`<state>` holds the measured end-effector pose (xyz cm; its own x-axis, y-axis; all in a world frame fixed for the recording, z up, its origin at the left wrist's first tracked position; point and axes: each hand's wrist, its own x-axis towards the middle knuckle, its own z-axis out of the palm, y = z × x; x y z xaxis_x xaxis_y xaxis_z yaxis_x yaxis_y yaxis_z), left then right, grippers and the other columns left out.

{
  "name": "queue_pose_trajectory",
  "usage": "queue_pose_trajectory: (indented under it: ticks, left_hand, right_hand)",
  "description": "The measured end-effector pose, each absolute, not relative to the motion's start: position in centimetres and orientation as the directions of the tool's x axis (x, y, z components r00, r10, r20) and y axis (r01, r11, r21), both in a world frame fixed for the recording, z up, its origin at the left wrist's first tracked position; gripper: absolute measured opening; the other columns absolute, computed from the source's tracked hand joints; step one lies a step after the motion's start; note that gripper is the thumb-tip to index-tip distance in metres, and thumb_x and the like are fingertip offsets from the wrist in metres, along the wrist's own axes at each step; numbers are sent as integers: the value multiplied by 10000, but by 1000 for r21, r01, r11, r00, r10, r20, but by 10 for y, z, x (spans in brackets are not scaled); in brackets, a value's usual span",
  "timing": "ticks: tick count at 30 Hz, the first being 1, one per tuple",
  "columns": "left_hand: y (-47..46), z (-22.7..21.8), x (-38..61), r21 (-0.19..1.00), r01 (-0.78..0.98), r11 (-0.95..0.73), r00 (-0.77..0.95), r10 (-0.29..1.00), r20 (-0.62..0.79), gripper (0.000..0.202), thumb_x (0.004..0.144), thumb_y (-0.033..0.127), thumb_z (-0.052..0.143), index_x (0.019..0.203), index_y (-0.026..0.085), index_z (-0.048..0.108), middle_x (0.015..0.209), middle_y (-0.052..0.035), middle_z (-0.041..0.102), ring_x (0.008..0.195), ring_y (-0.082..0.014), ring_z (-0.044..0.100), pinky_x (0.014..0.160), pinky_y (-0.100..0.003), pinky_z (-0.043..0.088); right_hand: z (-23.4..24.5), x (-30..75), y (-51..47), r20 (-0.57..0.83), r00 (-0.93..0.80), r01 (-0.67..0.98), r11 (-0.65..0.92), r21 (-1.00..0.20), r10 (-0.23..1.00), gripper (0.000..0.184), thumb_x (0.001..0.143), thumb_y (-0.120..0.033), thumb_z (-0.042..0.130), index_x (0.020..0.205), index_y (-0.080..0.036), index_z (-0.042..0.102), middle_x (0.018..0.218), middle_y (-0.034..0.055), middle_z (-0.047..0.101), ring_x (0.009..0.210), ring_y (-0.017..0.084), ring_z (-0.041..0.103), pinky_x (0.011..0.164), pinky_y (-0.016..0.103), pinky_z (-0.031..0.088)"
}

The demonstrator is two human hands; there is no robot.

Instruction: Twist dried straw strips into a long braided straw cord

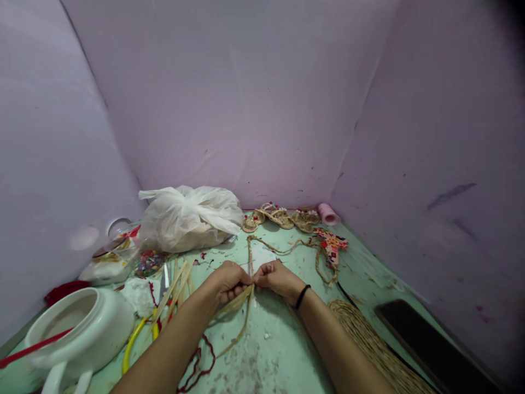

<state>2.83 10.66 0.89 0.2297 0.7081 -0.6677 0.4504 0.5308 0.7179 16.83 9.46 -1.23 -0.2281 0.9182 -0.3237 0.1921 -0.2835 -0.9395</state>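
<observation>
Cord: braided cord (250, 253), near end between both sets of fingertips; runs away from them, then bends right toward patterned cloth (332, 249)
Left hand: left hand (229, 282), thumb and fingers pinching cord strands
Right hand: right hand (279, 280), thumb and forefinger pinching same spot, fingertips about touching left's; black band (302, 296) on wrist
Strands: loose strands (241, 330), hanging on near side of fingers
Beyond fingers: white bag (191, 221) to left, beaded pieces (281, 218) and pink spool (328, 214) to right
Left of fingers: pale strips (177, 289), white pot (112, 312)
Right of fingers, nearer: woven braid (361, 342), dark phone (430, 342)
</observation>
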Motion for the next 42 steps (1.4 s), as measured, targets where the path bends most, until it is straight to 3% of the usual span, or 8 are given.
queue_pose_trajectory:
  ticks: [6, 12, 16, 20, 26, 30, 36, 42]
  left_hand:
    - [104, 9, 31, 785, 357, 506, 300, 734, -610, 89, 565, 157, 541, 507, 90, 530, 401, 5, 474, 308, -39, 350, 325, -168, 186]
    - [99, 9, 35, 796, 443, 413, 146, 842, -519, 197, 583, 210, 602, 504, 153, 430, 274, 56, 368, 238, -42, 250, 303, -174, 137]
    - [94, 13, 39, 835, 389, 390, 200, 849, -489, 167, 623, 217, 590, 541, 139, 468, 303, 43, 418, 235, -45, 284, 294, -171, 152]
    - [95, 13, 40, 830, 307, 466, 339, 762, -553, 184, 636, 250, 592, 561, 106, 507, 450, -5, 531, 310, -47, 403, 308, -160, 240]
    - [98, 11, 35, 777, 434, 456, 237, 774, -587, 103, 594, 192, 532, 540, 104, 531, 356, 40, 413, 269, -41, 308, 287, -167, 182]
    - [98, 11, 32, 757, 467, 457, 197, 780, -594, 70, 531, 189, 493, 518, 124, 513, 338, 53, 368, 260, -38, 251, 282, -171, 134]
    - [95, 12, 32, 845, 347, 408, 290, 810, -510, 88, 507, 218, 521, 517, 132, 505, 365, 58, 369, 269, -38, 254, 275, -179, 116]
    - [89, 13, 40, 864, 308, 397, 137, 881, -454, 135, 505, 148, 488, 437, 163, 373, 312, 82, 264, 254, -24, 171, 296, -188, 85]
  right_hand:
    - [-4, 169, 91, -373, -245, 157, -343, -926, 895, 105, 547, -65, 499, 462, -123, 521, 336, -66, 422, 327, 22, 255, 371, 187, 149]
    - [-2, 171, 91, -395, -239, 161, -365, -917, 887, 73, 541, -127, 544, 485, -136, 499, 302, -86, 354, 292, 26, 248, 340, 189, 115]
    - [0, 172, 90, -400, -258, 119, -382, -916, 880, 24, 533, -124, 520, 510, -129, 524, 348, -66, 430, 303, 26, 294, 332, 181, 125]
    - [-2, 174, 91, -378, -311, 97, -366, -925, 872, 56, 530, -123, 498, 513, -117, 552, 378, -39, 485, 321, 24, 303, 336, 181, 117]
    - [-5, 174, 92, -370, -337, 90, -361, -928, 866, 43, 540, -127, 513, 512, -114, 544, 410, -37, 493, 329, 19, 242, 351, 194, 93]
    - [-7, 176, 91, -343, -363, 89, -334, -938, 867, 70, 553, -135, 497, 492, -121, 530, 358, -61, 402, 331, 25, 205, 365, 202, 76]
    - [-11, 177, 93, -293, -351, 195, -236, -952, 889, 97, 551, -107, 479, 476, -123, 538, 354, -67, 361, 352, 32, 228, 382, 198, 125]
    - [-4, 171, 92, -270, -220, 436, -153, -887, 938, 112, 556, -85, 472, 487, -125, 550, 402, -44, 435, 386, 43, 301, 402, 186, 224]
